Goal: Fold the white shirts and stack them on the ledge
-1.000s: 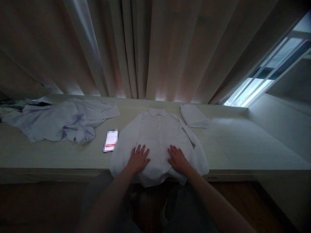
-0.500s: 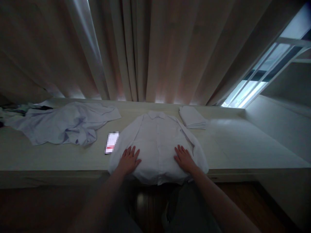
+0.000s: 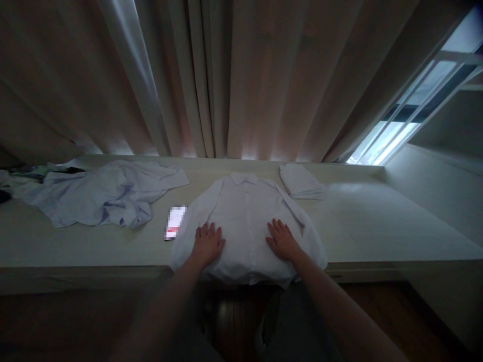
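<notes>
A white button-up shirt lies spread front side up, its collar toward the curtain and its hem hanging over the near edge of the surface. Flat on the left half of its front rests my left hand, fingers spread. My right hand lies on the right half in the same way, fingers apart. Both sleeves run down along the shirt's sides. Neither hand grips the cloth.
A phone with a lit, blurred screen lies just left of the shirt. Farther left is a crumpled white garment. Folded white cloth sits at the back right on the pale ledge. Curtains hang behind.
My left hand has slid slightly right and up over the shirt front. My right hand has shifted a little left and up. Both stay spread on the cloth.
</notes>
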The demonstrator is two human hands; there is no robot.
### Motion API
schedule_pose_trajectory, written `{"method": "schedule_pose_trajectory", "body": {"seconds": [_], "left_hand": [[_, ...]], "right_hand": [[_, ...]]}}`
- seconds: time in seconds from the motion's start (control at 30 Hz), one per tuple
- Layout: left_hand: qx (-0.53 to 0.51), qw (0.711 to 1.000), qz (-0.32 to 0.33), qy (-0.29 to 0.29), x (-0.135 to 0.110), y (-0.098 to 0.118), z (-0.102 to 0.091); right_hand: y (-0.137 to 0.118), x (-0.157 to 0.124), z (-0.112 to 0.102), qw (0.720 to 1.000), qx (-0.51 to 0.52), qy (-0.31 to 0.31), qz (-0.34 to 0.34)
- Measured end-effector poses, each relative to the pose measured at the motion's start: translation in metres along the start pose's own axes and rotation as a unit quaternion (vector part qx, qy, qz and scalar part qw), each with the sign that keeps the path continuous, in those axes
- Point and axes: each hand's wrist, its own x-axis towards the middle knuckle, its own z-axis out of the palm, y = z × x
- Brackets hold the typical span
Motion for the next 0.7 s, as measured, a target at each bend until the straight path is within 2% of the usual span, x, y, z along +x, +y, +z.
{"method": "schedule_pose_trajectory", "body": {"seconds": [0.13,0.27,0.4,0.57,0.7], "left_hand": [[-0.029,0.999,0.019,-0.032,0.009,0.02,0.01],[-0.026,0.999,0.017,-0.028,0.003,0.017,0.023],[-0.022,1.0,0.021,-0.008,0.005,0.015,0.019],[-0.02,1.0,0.003,-0.003,0.029,0.027,0.007],[-0.019,1.0,-0.006,-0.023,0.045,0.027,0.012]], "right_hand": [[-0.018,0.01,0.008,1.0,0.007,-0.015,0.014],[-0.023,0.004,0.02,1.0,0.003,-0.011,0.026],[-0.023,0.007,0.014,1.0,0.007,-0.017,0.024],[-0.009,0.034,-0.003,0.999,0.009,0.007,0.048],[0.014,0.055,0.001,0.994,-0.016,0.027,0.104]]}}
